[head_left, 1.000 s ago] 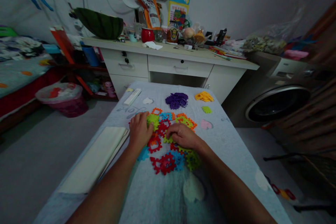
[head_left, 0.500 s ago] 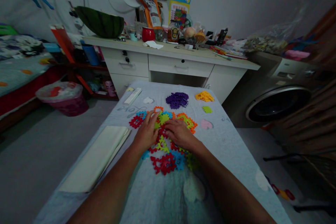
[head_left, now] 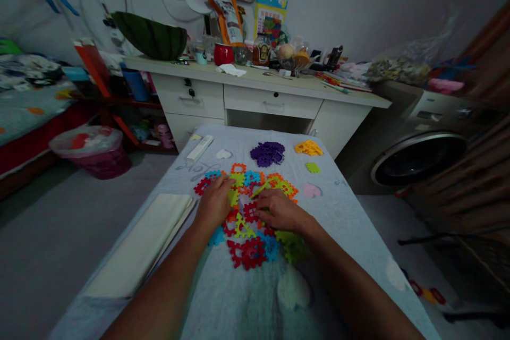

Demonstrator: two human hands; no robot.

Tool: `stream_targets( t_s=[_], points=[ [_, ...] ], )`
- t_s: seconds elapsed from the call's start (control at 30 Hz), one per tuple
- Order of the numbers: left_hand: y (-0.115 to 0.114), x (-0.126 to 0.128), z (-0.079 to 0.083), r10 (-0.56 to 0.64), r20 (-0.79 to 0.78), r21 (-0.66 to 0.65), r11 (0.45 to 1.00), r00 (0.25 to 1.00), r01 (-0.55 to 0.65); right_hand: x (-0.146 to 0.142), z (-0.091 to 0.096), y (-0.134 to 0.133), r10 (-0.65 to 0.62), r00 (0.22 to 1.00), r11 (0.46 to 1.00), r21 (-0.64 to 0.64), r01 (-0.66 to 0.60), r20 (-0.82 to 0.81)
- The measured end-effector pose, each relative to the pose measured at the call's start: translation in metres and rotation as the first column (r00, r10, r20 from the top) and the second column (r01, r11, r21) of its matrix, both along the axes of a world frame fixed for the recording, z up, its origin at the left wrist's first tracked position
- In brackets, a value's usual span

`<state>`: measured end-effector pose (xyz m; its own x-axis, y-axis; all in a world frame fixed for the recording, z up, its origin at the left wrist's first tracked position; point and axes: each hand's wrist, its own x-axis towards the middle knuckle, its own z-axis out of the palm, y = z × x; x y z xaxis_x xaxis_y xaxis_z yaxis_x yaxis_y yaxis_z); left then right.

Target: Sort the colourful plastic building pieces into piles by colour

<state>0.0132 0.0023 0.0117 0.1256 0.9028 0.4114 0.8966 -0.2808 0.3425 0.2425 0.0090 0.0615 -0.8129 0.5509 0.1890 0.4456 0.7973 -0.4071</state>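
Note:
Toothed plastic interlocking tiles in red, yellow-green, blue and orange lie in a loose spread across the middle of the table. My left hand rests at the left side of this spread, fingers stretched forward and apart from the thumb. Beside its fingertips is a yellow-green tile. On the right, my right hand has its fingers bent and pinched on a tilted yellow-green tile. A red tile lies just under those fingers. Nearer me sit a red tile cluster and a blue tile.
Beyond the spread are a purple tile pile, a yellow-orange tile pile and a single green tile. A white bar-shaped object and a folded cream cloth lie on the left. A white desk stands behind.
My left hand has drawn left and slightly back, uncovering tiles between the hands. My right hand has moved a little right, with a tilted yellow-green tile now showing at its fingertips.

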Motion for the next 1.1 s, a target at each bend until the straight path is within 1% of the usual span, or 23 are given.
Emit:
stream_targets(
  t_s=[0.07, 0.1, 0.13, 0.17, 0.2, 0.23, 0.27, 0.33, 0.37, 0.4, 0.43, 0.47, 0.57, 0.67, 0.7, 0.73, 0.8, 0.87, 0.9, 0.93, 1.0, 1.03, 1.1],
  points=[
    [0.0, -0.001, 0.001, 0.045, -0.07, -0.016, 0.999, 0.997, -0.046, 0.013, 0.005, 0.004, 0.012, 0.999, 0.996, -0.086, -0.016, -0.044],
    [-0.001, -0.001, 0.002, 0.074, -0.101, -0.018, 0.997, 0.992, -0.076, 0.021, 0.007, 0.009, -0.014, 0.997, 0.992, -0.123, 0.004, -0.075],
    [-0.002, -0.001, 0.003, 0.106, -0.129, -0.014, 0.994, 0.986, -0.109, 0.031, 0.009, 0.016, -0.074, 0.992, 0.988, -0.143, 0.06, -0.1],
    [-0.004, 0.0, 0.004, 0.137, -0.154, -0.007, 0.99, 0.979, -0.14, 0.042, 0.011, 0.024, -0.169, 0.979, 0.978, -0.144, 0.153, -0.111],
    [-0.006, 0.0, 0.005, 0.168, -0.174, 0.004, 0.985, 0.97, -0.17, 0.054, 0.011, 0.035, -0.297, 0.949, 0.951, -0.124, 0.284, -0.107],
    [-0.007, 0.001, 0.005, 0.198, -0.188, 0.02, 0.98, 0.962, -0.198, 0.066, 0.01, 0.047, -0.438, 0.895, 0.898, -0.069, 0.434, -0.085],
    [-0.008, 0.002, 0.005, 0.224, -0.197, 0.035, 0.974, 0.954, -0.222, 0.078, 0.008, 0.059, -0.57, 0.82, 0.821, -0.01, 0.57, -0.054],
    [-0.009, 0.003, 0.004, 0.248, -0.197, 0.051, 0.969, 0.949, -0.243, 0.1, 0.001, 0.083, -0.78, 0.625, 0.625, 0.074, 0.777, 0.02],
    [-0.009, 0.004, 0.003, 0.245, -0.189, 0.047, 0.97, 0.951, -0.24, 0.108, -0.003, 0.093, -0.849, 0.524, 0.529, 0.085, 0.845, 0.074],
    [-0.008, 0.004, 0.003, 0.234, -0.177, 0.036, 0.972, 0.956, -0.232, 0.116, -0.008, 0.101, -0.885, 0.448, 0.46, 0.092, 0.883, 0.124],
    [-0.008, 0.004, 0.002, 0.218, -0.165, 0.019, 0.976, 0.962, -0.218, 0.121, -0.013, 0.107, -0.902, 0.395, 0.415, 0.099, 0.904, 0.173],
    [-0.008, 0.005, 0.002, 0.201, -0.153, -0.003, 0.979, 0.968, -0.204, 0.126, -0.017, 0.112, -0.905, 0.367, 0.396, 0.106, 0.912, 0.215],
    [-0.009, 0.006, 0.003, 0.165, -0.137, -0.073, 0.982, 0.977, -0.176, 0.131, -0.024, 0.115, -0.891, 0.361, 0.409, 0.139, 0.902, 0.277],
    [-0.012, 0.008, 0.007, 0.163, -0.16, -0.132, 0.974, 0.974, -0.185, 0.126, -0.023, 0.11, -0.889, 0.396, 0.434, 0.146, 0.889, 0.232],
    [-0.013, 0.009, 0.008, 0.164, -0.173, -0.143, 0.971, 0.971, -0.189, 0.122, -0.021, 0.107, -0.878, 0.437, 0.465, 0.136, 0.875, 0.197],
    [-0.013, 0.009, 0.009, 0.163, -0.184, -0.15, 0.97, 0.969, -0.192, 0.116, -0.019, 0.102, -0.852, 0.499, 0.518, 0.118, 0.847, 0.155],
    [-0.012, 0.009, 0.01, 0.159, -0.193, -0.145, 0.971, 0.968, -0.188, 0.1, -0.014, 0.089, -0.741, 0.669, 0.671, 0.057, 0.739, 0.054],
    [-0.01, 0.007, 0.01, 0.157, -0.181, -0.11, 0.978, 0.971, -0.179, 0.08, -0.008, 0.074, -0.549, 0.834, 0.836, -0.024, 0.548, -0.055],
    [-0.009, 0.005, 0.01, 0.161, -0.171, -0.082, 0.981, 0.972, -0.177, 0.07, -0.005, 0.067, -0.435, 0.895, 0.9, -0.063, 0.43, -0.103],
    [-0.007, 0.004, 0.009, 0.17, -0.163, -0.05, 0.982, 0.972, -0.181, 0.061, -0.002, 0.062, -0.327, 0.934, 0.945, -0.085, 0.317, -0.145],
    [-0.005, 0.0, 0.008, 0.202, -0.154, 0.006, 0.979, 0.967, -0.204, 0.046, 0.003, 0.061, -0.185, 0.961, 0.98, -0.107, 0.166, -0.205],
    [-0.004, -0.002, 0.006, 0.221, -0.153, 0.021, 0.975, 0.963, -0.22, 0.041, 0.004, 0.065, -0.168, 0.961, 0.983, -0.111, 0.147, -0.221],
    [-0.002, -0.004, 0.003, 0.242, -0.155, 0.011, 0.97, 0.958, -0.243, 0.035, 0.004, 0.084, -0.25, 0.942, 0.967, -0.106, 0.231, -0.226]
  ],
)
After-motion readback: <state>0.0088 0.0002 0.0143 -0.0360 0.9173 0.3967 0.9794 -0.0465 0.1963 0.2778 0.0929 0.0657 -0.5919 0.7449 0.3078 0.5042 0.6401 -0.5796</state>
